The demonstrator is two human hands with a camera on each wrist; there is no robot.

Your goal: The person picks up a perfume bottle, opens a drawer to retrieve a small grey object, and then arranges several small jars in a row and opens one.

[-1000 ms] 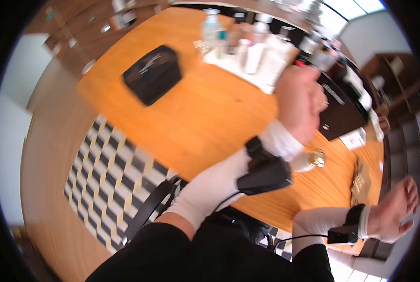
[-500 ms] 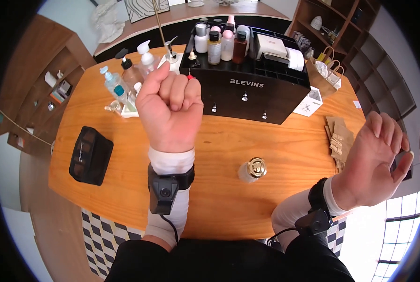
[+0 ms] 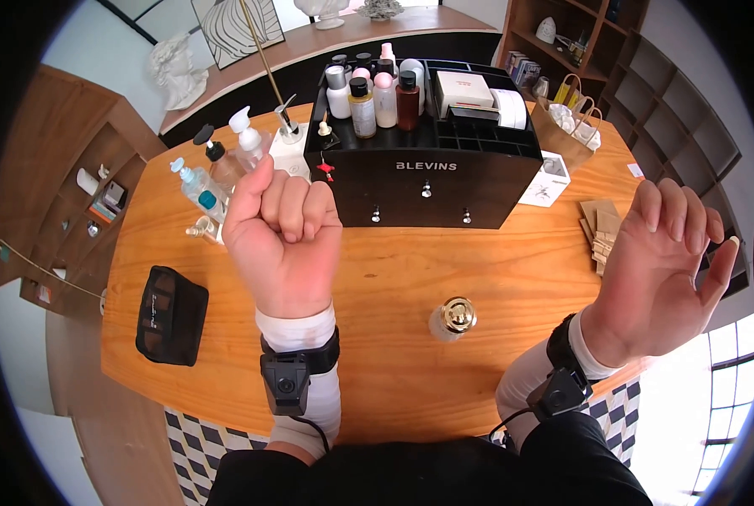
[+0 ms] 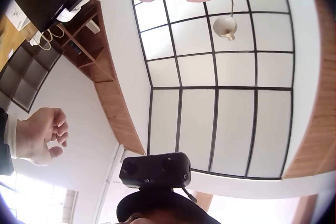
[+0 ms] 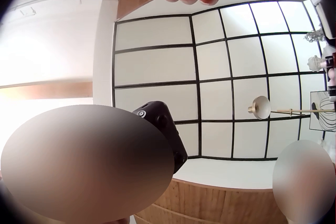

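Observation:
My left hand [image 3: 284, 253] is raised over the table, palm up, with its fingers curled in toward the palm and nothing visible in them. Off the table's right side, my right hand [image 3: 651, 278] is also turned palm up. Its fingers are loosely bent, the thumb stands apart, and it holds nothing. Between the two forearms a small clear bottle with a gold cap [image 3: 458, 314] stands on the wooden table [image 3: 385, 371]. Behind the left hand are several pump bottles [image 3: 198, 184] and a black organizer [image 3: 419, 198] marked BLEVINS. Only the underside of each hand shows in its own wrist view.
Bottles [image 3: 362, 110] and a white box [image 3: 464, 88] sit atop the organizer. A black mesh pouch [image 3: 172, 316] lies at the table's left. Toward the right are folded brown paper bags [image 3: 600, 228], a white box with a print [image 3: 547, 180] and a paper carrier bag [image 3: 562, 131].
The head view has swung round and steadied. My left hand has come down and left from beside the organizer to over the table's middle-left. The right hand keeps its loosely bent pose.

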